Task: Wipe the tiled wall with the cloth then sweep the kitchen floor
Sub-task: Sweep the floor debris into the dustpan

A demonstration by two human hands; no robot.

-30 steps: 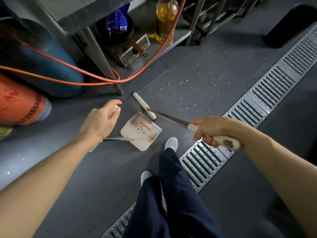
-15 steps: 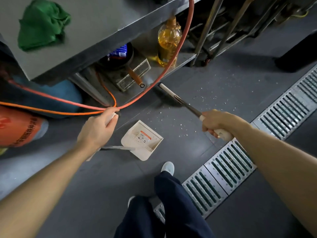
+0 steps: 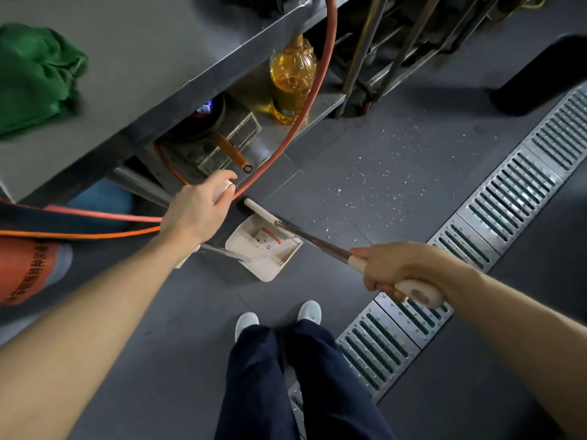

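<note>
My right hand (image 3: 400,268) has its fingers clamped round the pale grip of the broom (image 3: 314,239); the broom's shaft slants down to its head at the mouth of the dustpan (image 3: 263,249) on the dark floor (image 3: 158,344). My left hand (image 3: 200,211) has its fingers closed on the dustpan's upright handle. The green cloth (image 3: 35,77) lies put down on the steel desk (image 3: 152,58), so I judge the sweeping step is in hand. White crumbs (image 3: 390,182) lie scattered beyond the pan, towards the drain grate (image 3: 495,211). Next I need to reach the broom out and draw them in
</note>
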